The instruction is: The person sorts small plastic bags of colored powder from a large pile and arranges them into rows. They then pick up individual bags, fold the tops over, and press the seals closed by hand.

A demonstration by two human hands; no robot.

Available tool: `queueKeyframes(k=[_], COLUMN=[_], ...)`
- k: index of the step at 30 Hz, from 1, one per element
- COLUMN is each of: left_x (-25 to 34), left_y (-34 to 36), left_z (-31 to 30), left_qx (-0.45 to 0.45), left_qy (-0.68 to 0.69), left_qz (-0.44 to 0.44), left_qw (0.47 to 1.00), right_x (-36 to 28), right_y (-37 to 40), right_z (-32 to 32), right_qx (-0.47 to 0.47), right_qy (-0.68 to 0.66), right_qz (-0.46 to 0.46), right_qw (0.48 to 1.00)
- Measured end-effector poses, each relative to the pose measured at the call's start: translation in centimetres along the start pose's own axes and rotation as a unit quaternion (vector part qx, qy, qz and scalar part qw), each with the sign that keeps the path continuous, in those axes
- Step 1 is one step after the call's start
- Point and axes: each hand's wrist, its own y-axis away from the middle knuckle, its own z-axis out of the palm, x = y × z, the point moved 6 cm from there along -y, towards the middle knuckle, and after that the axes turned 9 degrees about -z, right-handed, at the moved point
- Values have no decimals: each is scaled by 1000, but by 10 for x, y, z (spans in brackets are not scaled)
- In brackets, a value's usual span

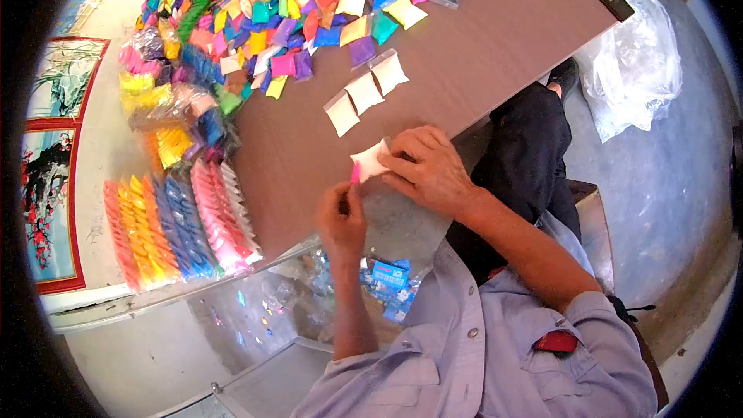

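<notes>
The right grip (pixel 429 170) pinches a small white packet (pixel 368 161) over the near edge of the brown desk (pixel 464 54), fingers pressed onto it. The left grip (pixel 341 220) is closed on a thin pink piece (pixel 356 174) that touches that packet. Three white packets (pixel 364 93) lie in a row just beyond, and a colourful heap (pixel 255 15) lies farther off.

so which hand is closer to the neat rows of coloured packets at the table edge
Left. The left hand, pinching a pink piece, is near the rows; the right hand is farther off, holding a white packet.
</notes>
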Motion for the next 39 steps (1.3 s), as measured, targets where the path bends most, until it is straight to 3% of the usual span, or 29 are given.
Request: queueKeyframes(k=[2, 6, 12, 19, 21, 23, 25, 27, 31, 33, 35, 39], left_x=[-28, -17, 36, 6, -3, 9, 33, 40, 7, -7, -4, 33], left_y=[-7, -6, 5, -4, -9, -2, 5, 7, -1, -7, -7, 8], left_z=[-6, -17, 12, -6, -14, -11, 5, 11, 5, -8, -13, 6], left_qx=[12, 10, -9, 56, 58, 68, 45, 18, 48, 65, 82, 25], left_qy=[-4, 29, -27, -104, -35, -44, -55, -32, -77, -53, -44, -66], left_qz=[-17, -74, 47, 60, -9, 1, 115, 114, 102, 41, 46, 95], left_qw=[1000, 997, 998, 991, 998, 997, 991, 993, 991, 996, 995, 993], right_x=[0, -4, 2, 4, 4, 2, 3, 4, 2, 2, 4, 4], right_y=[0, -8, -13, -10, -10, -10, -13, -11, -10, -11, -11, -11], right_z=[1, -2, 0, 4, 2, 2, 1, 0, -1, 0, 1, 1], right_qx=[0, 28, -8, 11, 14, 15, 18, 9, 18, 3, 1, -17], right_qy=[-2, 22, 2, -7, -4, -8, -10, -7, -11, 2, -1, 11], right_qz=[4, 9, 15, 10, 11, 17, 14, 8, 7, 21, 22, 18], right_qw=[1000, 999, 1000, 1000, 1000, 1000, 1000, 1000, 1000, 1000, 1000, 1000])
